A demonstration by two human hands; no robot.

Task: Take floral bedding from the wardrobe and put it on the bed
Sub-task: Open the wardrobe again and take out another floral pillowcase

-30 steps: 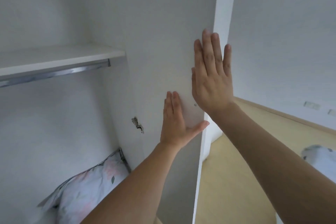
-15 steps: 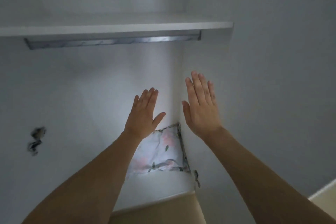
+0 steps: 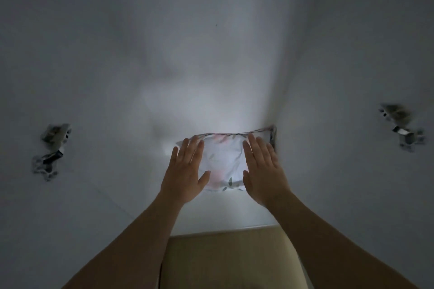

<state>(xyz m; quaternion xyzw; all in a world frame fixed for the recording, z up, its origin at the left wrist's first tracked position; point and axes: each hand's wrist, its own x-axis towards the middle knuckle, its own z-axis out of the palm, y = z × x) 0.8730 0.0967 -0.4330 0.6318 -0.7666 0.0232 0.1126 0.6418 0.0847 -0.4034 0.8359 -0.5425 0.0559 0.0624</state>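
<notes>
The floral bedding [image 3: 223, 162], a white folded bundle with pink flowers and green leaves, lies on the wardrobe floor in the back right corner. My left hand [image 3: 185, 171] hovers flat over its left side with the fingers spread. My right hand [image 3: 263, 169] is held the same way over its right side. Both palms face down and neither hand grips the fabric. Whether they touch it I cannot tell. The bed is out of view.
I look down into a dim white wardrobe [image 3: 117, 195]. Metal door hinges sit on the left side wall [image 3: 50, 151] and on the right side wall [image 3: 401, 128]. The beige room floor [image 3: 230, 260] begins at the wardrobe's front edge, between my forearms.
My view has tipped down from the shelf and rail to the wardrobe floor. Both hands have dropped from mid-air onto the two sides of the bedding.
</notes>
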